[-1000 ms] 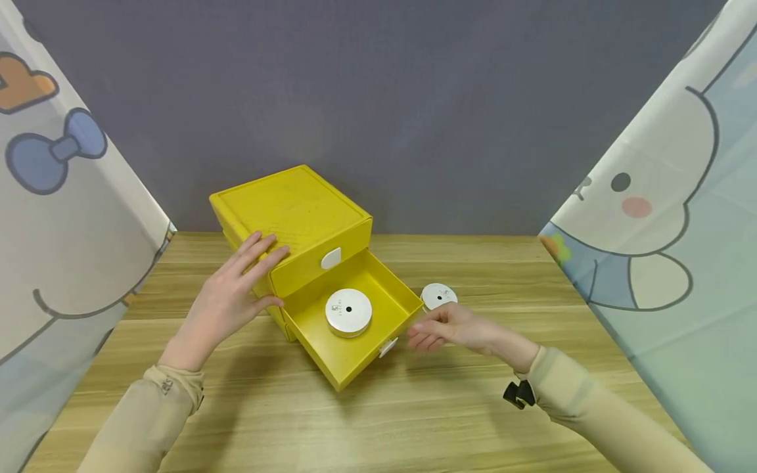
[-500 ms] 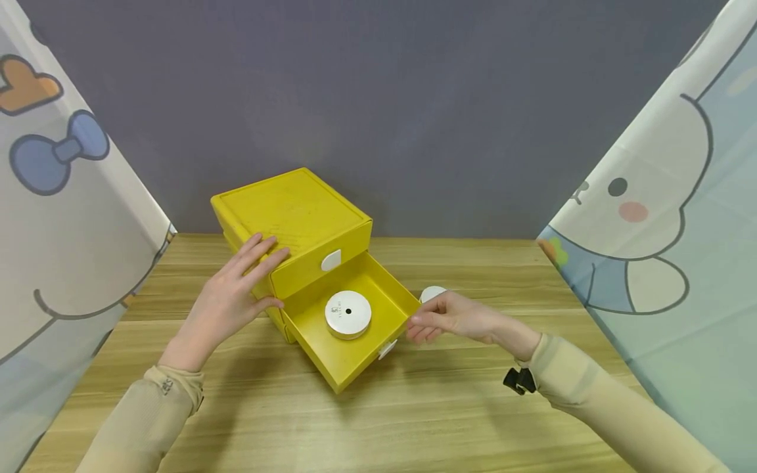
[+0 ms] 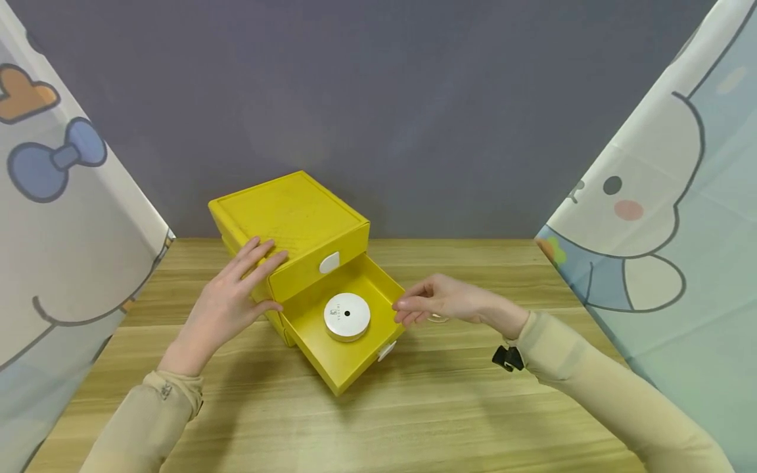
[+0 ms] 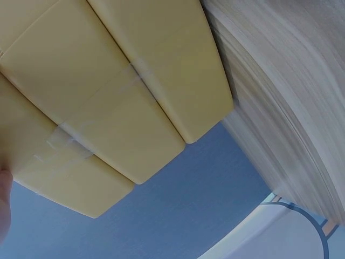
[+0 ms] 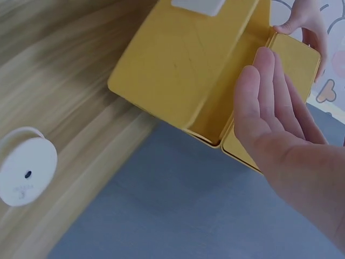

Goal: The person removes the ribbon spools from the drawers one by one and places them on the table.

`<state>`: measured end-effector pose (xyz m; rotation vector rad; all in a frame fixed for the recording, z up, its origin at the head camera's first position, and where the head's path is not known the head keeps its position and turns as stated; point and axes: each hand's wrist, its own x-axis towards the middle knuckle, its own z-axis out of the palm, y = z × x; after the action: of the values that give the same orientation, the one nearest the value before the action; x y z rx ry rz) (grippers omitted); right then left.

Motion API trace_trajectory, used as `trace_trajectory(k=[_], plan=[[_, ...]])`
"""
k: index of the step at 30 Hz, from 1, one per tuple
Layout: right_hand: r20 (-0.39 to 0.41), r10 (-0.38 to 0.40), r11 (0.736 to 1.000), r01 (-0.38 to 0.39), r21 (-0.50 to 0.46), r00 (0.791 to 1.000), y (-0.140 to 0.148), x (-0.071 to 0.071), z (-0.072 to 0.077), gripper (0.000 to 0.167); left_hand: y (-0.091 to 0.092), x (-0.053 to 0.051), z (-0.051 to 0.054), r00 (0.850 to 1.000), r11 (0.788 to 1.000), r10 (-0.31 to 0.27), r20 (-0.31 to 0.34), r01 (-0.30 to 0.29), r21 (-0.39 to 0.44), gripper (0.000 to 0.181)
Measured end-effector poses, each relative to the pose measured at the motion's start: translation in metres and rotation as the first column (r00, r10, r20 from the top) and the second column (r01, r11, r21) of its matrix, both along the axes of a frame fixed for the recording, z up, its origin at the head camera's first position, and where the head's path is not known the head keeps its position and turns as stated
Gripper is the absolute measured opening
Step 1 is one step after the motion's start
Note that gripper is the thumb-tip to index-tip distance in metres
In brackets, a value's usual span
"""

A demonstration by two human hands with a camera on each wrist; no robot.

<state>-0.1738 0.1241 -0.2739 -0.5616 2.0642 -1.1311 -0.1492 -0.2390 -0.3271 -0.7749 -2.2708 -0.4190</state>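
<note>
A yellow drawer box (image 3: 296, 210) stands on the table with a lower drawer (image 3: 319, 355) pulled out. In that drawer lies a white round spool (image 3: 347, 315). My left hand (image 3: 227, 302) rests with spread fingers on the box's top left edge. At the drawer's right front corner is my right hand (image 3: 452, 299), its fingers relaxed and holding nothing; whether they touch the rim I cannot tell. A second white spool (image 5: 28, 171) lies on the table, mostly hidden behind the right hand in the head view.
The wooden table (image 3: 414, 414) runs up to a dark grey backdrop (image 3: 378, 118). Printed cloths hang on the left (image 3: 77, 249) and on the right (image 3: 644, 230). A black clip (image 3: 507, 358) hangs at the right cuff.
My right hand has moved left and slightly up to the drawer's corner, covering most of the second spool. The spool in the drawer has turned a little. My left hand has stayed on the box.
</note>
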Motion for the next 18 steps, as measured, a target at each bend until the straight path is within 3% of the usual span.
trace_trajectory(k=[18], plan=[[-0.047,0.046,0.993,-0.041,0.107,0.998,-0.027,-0.016,0.021,0.042,0.001,0.001,0.0,1.0,1.0,-0.002,0.001,0.002,0.002,0.098]])
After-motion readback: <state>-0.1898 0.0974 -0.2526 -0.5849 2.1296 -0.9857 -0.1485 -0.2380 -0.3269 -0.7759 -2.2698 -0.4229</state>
